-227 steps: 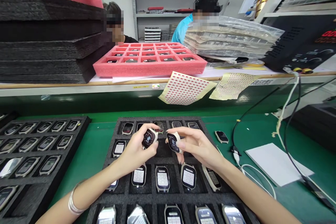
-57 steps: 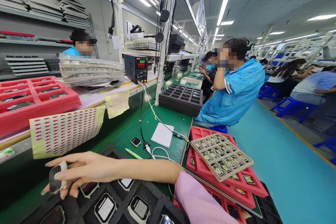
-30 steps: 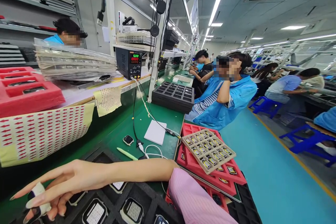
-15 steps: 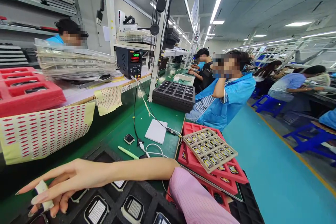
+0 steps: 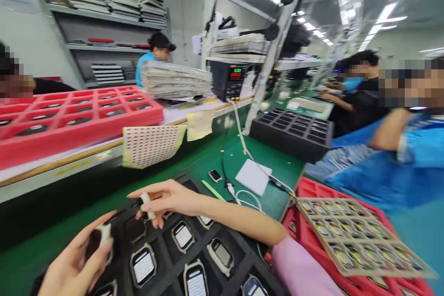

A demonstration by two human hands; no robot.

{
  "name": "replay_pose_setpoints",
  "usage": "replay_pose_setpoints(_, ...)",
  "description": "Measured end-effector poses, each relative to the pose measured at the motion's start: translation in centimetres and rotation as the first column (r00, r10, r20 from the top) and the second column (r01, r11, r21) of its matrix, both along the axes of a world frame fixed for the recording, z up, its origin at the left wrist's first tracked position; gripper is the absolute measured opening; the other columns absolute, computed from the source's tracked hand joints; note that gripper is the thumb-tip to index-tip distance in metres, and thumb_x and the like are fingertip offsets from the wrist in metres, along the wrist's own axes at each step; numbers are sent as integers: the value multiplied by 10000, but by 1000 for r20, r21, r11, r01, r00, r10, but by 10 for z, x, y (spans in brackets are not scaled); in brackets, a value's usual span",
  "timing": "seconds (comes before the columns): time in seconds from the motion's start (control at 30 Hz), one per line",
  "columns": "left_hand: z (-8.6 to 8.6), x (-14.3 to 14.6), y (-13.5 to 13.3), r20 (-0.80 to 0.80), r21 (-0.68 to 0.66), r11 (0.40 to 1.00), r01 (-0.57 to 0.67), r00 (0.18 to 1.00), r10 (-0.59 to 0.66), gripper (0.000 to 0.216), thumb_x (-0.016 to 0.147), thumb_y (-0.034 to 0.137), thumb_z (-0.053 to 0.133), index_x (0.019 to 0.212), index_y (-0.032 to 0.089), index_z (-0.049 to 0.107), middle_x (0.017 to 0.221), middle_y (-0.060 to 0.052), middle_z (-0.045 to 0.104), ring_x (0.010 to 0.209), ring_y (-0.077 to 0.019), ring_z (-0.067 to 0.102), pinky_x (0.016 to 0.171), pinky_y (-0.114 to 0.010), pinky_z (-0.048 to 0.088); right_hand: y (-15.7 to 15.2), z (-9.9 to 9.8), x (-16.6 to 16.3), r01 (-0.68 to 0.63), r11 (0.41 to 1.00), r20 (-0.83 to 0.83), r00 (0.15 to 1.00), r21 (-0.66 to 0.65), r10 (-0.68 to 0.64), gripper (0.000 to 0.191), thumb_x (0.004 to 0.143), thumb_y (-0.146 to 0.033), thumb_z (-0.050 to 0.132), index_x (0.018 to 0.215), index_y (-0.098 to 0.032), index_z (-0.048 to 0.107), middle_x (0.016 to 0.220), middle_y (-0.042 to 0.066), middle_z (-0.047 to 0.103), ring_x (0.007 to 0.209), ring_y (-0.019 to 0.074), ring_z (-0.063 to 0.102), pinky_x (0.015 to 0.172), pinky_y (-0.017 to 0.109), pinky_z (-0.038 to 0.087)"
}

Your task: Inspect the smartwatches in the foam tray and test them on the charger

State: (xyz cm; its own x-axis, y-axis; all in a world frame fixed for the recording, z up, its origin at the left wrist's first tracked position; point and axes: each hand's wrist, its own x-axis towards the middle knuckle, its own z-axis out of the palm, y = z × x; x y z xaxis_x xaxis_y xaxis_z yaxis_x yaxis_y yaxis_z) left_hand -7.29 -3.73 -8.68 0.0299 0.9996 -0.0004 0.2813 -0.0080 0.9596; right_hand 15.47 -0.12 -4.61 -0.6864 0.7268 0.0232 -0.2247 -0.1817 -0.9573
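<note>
My right hand (image 5: 168,199) reaches over the far side of a black foam tray (image 5: 166,259). Its thumb and fingers pinch a smartwatch (image 5: 147,206), seen edge-on with a pale case and dark face. At the tray's left side, my left hand (image 5: 78,259) has its thumb and forefinger closed on another pale-cased smartwatch (image 5: 104,235), partly hidden by the fingers. Several watches lie in the tray's compartments, among them a watch with a lit white screen (image 5: 143,264) and a dark-faced one (image 5: 136,230) just below my right hand.
A red foam tray (image 5: 81,132) of watches sits on the shelf ahead. On the green bench lie a lone watch (image 5: 215,175), a green pen-like stick (image 5: 212,189), a white pad (image 5: 254,176) and cables. A beige tray (image 5: 347,236) tops red trays at right; co-workers sit nearby.
The view has swung left, showing more of the shelf and red tray. My left hand has come into view at the tray. My right hand still holds its watch, now above the tray's far side.
</note>
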Motion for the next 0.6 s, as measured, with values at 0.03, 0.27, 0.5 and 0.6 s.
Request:
replay_pose_setpoints(0.03,3,-1,-1,13,-5,1000,13,1000,-13,545,682,501,674,1154,245,578,972,-22,687,751,-203,673,551,-228,547,-2,3,-1,0,1000,4,1000,-2,0,458,842,-214,646,1285,-176,539,849,20,631,562,68,602,555,194,506)
replay_pose_setpoints(0.27,20,7,-4,-15,193,976,97,995,-96,449,808,250,560,1243,176,476,1149,-91,615,1046,-229,591,807,-289,513,5,8,-6,-56,998,-19,998,-31,55,460,860,-264,624,1292,-144,520,965,106,655,590,97,601,534,221,491)
replay_pose_setpoints(0.5,25,9,-9,-23,218,966,136,991,-135,471,822,199,534,1282,190,434,922,-38,634,1076,-229,563,904,-321,457,8,7,-7,-28,999,-33,999,18,29,456,851,-272,657,1276,-159,538,983,133,662,596,119,608,516,232,504)
replay_pose_setpoints(0.6,27,8,-9,-52,209,965,157,987,-149,446,825,187,516,1264,192,443,945,-36,632,1033,-216,579,885,-307,453,7,8,-8,-24,999,-8,1000,40,24,467,832,-283,679,1264,-157,556,947,120,668,562,115,608,498,231,504)
